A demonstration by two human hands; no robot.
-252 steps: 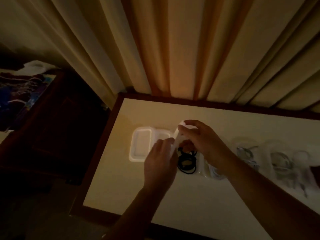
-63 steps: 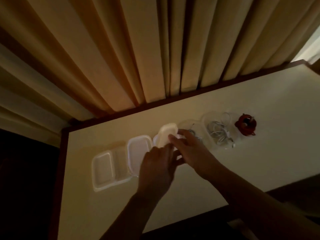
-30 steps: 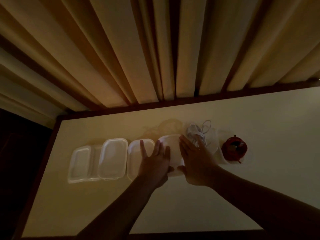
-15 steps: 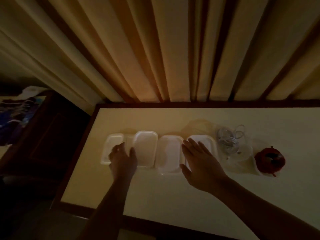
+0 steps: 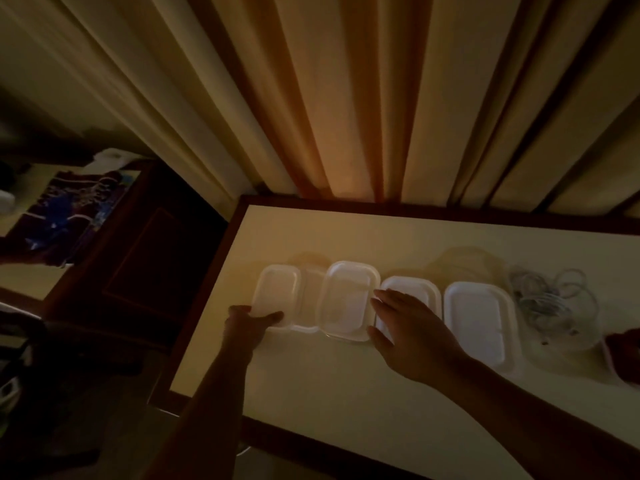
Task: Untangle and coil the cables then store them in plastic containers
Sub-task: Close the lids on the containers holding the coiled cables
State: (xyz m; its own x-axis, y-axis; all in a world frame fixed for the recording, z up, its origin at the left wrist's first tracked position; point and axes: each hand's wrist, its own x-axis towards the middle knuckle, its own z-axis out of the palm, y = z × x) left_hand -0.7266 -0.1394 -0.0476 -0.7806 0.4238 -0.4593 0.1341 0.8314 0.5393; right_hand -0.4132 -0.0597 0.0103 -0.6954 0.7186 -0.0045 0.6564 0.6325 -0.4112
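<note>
Flat and straight-fingered, holding nothing: right hand [image 5: 412, 327] on the lid of the third container [image 5: 420, 289] in a row of four, centre frame. At the near corner of the leftmost container [image 5: 278, 292], left hand [image 5: 247, 323], thumb along the near rim; too dim to tell whether pinching or merely touching. Alongside, second container [image 5: 348, 299] and fourth container [image 5: 479, 323], all seemingly lidded, side by side on the pale table [image 5: 346, 393]. Further right, white cable [image 5: 550, 299] loosely looped, apparently in a clear open tub [image 5: 568, 337], not yet lidded; dark red object [image 5: 625, 355] cut off at the right edge. Pleated curtain [image 5: 346, 98] filling the upper frame. Probably squaring up the row. Risk from here: a sideways shove riding one light container up over its neighbour or popping a lid; a careless sweep rightward snagging the loose loops and undoing the coil
</note>
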